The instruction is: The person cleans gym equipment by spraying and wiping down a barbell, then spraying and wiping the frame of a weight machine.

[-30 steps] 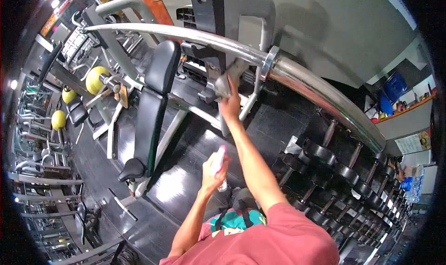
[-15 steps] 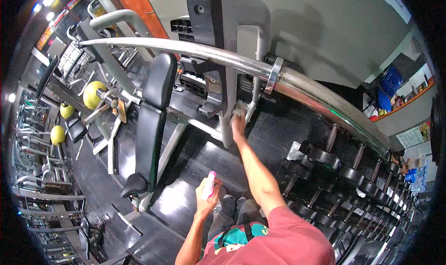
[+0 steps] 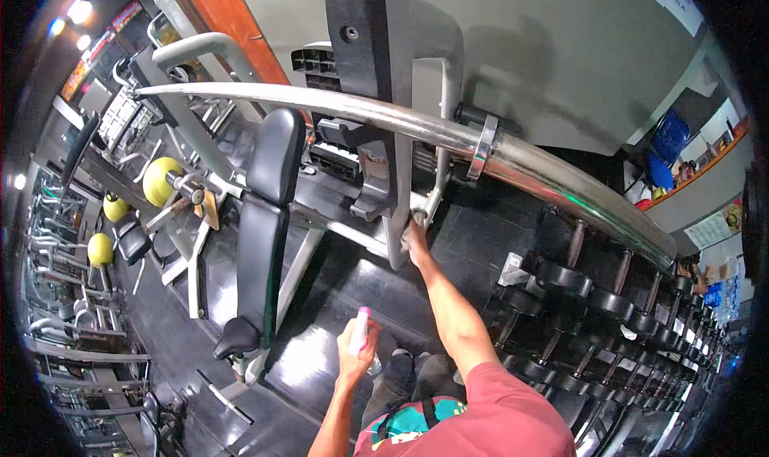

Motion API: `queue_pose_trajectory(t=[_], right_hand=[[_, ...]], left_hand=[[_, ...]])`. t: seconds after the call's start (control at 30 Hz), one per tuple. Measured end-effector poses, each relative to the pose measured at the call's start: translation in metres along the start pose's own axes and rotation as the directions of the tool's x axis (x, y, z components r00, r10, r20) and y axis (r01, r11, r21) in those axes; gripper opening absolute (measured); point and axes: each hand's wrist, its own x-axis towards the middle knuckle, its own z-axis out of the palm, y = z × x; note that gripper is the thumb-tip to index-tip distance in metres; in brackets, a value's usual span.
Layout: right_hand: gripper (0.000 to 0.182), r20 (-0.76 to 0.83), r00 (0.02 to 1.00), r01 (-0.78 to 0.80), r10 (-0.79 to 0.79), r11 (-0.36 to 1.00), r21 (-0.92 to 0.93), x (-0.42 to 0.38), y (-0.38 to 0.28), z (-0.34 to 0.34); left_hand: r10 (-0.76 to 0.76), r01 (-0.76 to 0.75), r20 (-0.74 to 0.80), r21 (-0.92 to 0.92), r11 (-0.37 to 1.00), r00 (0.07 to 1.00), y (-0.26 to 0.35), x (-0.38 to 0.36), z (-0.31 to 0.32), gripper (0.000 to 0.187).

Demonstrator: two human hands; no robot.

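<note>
My left hand [image 3: 350,362] is closed around a small clear spray bottle [image 3: 362,329] with a pink top, held low in front of my legs. My right hand [image 3: 416,245] reaches forward to the lower part of the bench-press rack's upright [image 3: 399,193]. A pale, greyish cloth [image 3: 416,219] shows at its fingers, pressed to the side of the grey frame; most of it is hidden. Above that hand, a thick chrome barbell [image 3: 344,104] lies across the rack.
Left of the upright stands a black padded bench [image 3: 260,233]. Dumbbells [image 3: 565,279] fill a rack close to my right arm. Yellow-ended machines [image 3: 163,181] are farther left, and a grey wall [image 3: 545,64] rises behind the rack.
My right hand has moved slightly down along the upright with the cloth. The left hand keeps hold of the spray bottle, and the view has shifted a little.
</note>
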Motion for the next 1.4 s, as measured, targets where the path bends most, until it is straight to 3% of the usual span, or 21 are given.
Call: queue_pose_trajectory(t=[0.07,0.27,0.33,0.4,0.47,0.5,0.53,0.63,0.67,0.77,0.8,0.83,0.87,0.97,1.03,1.1,1.17,1.2,1.3,1.33,1.4], right_hand=[[0.046,-0.179,0.984,0.012,0.007,0.995,0.1,-0.014,-0.012,0.003],[0.044,0.293,0.926,0.112,-0.238,0.915,0.388,0.046,-0.198,0.033],[0.048,0.2,0.758,0.586,-0.621,0.783,0.209,0.015,-0.279,0.066],[0.049,0.292,0.623,0.715,-0.726,0.68,0.166,-0.016,-0.326,0.082],[0.054,0.25,0.68,0.69,-0.69,0.717,0.103,-0.022,-0.332,0.082],[0.061,0.267,0.758,0.492,-0.596,0.79,0.367,-0.041,-0.313,0.079],[0.061,0.282,0.788,0.431,-0.546,0.818,0.38,-0.041,-0.292,0.071],[0.062,0.272,0.896,0.315,-0.351,0.934,0.168,-0.023,-0.19,0.029],[0.061,0.174,0.796,0.603,-0.58,0.786,-0.136,-0.008,-0.139,0.017],[0.046,0.044,0.982,0.185,-0.183,0.982,-0.044,-0.014,-0.028,-0.022],[0.042,-0.003,0.994,0.112,-0.112,0.994,0.018,-0.016,-0.006,-0.023],[0.04,-0.05,0.998,0.044,-0.04,0.995,0.087,-0.018,0.016,-0.024],[0.039,-0.061,0.998,-0.014,0.024,0.987,0.162,-0.03,0.022,-0.015],[0.044,-0.249,0.893,0.36,-0.376,0.927,-0.109,-0.023,0.035,0.009],[0.046,-0.264,0.865,0.397,-0.426,0.904,-0.155,-0.087,-0.035,0.052],[0.043,-0.147,0.797,0.457,-0.586,0.744,-0.487,-0.098,-0.051,0.066],[0.048,-0.071,0.514,0.659,-0.855,0.447,-0.605,-0.107,-0.065,0.086],[0.048,-0.074,0.517,0.655,-0.853,0.449,-0.607,-0.107,-0.055,0.084],[0.054,0.158,0.518,0.563,-0.841,0.196,-0.803,-0.11,-0.013,0.07],[0.059,0.144,0.65,0.482,-0.746,0.259,-0.837,-0.113,0.004,0.068],[0.048,0.038,0.698,0.482,-0.715,0.431,-0.763,-0.128,0.023,0.068]], left_hand=[[-0.052,0.053,-0.026,0.026,0.998,0.998,0.007,0.004,-0.003,0.005],[-0.031,0.03,0.031,0.015,0.999,0.999,-0.004,0.004,-0.007,0.006],[-0.006,0.003,0.054,0.055,0.998,0.999,-0.002,0.007,-0.007,0.006],[-0.067,0.068,0.064,0.0,0.998,0.996,0.005,0.006,-0.009,0.008],[-0.07,0.071,0.059,-0.017,0.997,0.996,-0.001,0.005,-0.012,0.008],[-0.067,0.069,0.054,-0.037,0.997,0.996,-0.004,0.007,-0.013,0.009],[-0.066,0.069,0.056,-0.037,0.997,0.996,-0.007,0.008,-0.013,0.009],[-0.063,0.059,0.06,0.065,0.996,0.996,-0.014,0.005,-0.018,0.01],[-0.022,0.017,0.05,0.095,0.995,0.999,-0.015,0.004,-0.021,0.011],[0.061,-0.065,0.034,0.147,0.987,0.998,-0.022,0.009,-0.028,0.014],[0.087,-0.091,0.029,0.16,0.983,0.996,-0.023,0.01,-0.029,0.015],[0.315,-0.302,0.005,0.296,0.906,0.949,-0.02,0.014,-0.03,0.017],[0.318,-0.306,0.01,0.3,0.903,0.948,-0.021,0.014,-0.033,0.017],[0.145,-0.151,0.042,0.194,0.969,0.989,-0.029,0.012,-0.038,0.016],[0.052,-0.056,0.05,0.089,0.994,0.997,-0.032,0.013,-0.037,0.014],[0.035,-0.04,0.061,0.088,0.995,0.998,-0.034,0.014,-0.035,0.014],[0.016,-0.023,0.071,0.09,0.996,0.997,-0.031,0.015,-0.033,0.013],[0.011,-0.015,0.065,0.063,0.998,0.998,-0.028,0.015,-0.031,0.013],[0.042,-0.045,0.066,0.048,0.998,0.997,-0.025,0.019,-0.027,0.013],[0.074,-0.079,0.069,0.063,0.995,0.995,-0.025,0.02,-0.026,0.013],[0.046,-0.048,0.067,0.036,0.998,0.997,-0.03,0.02,-0.027,0.012]])
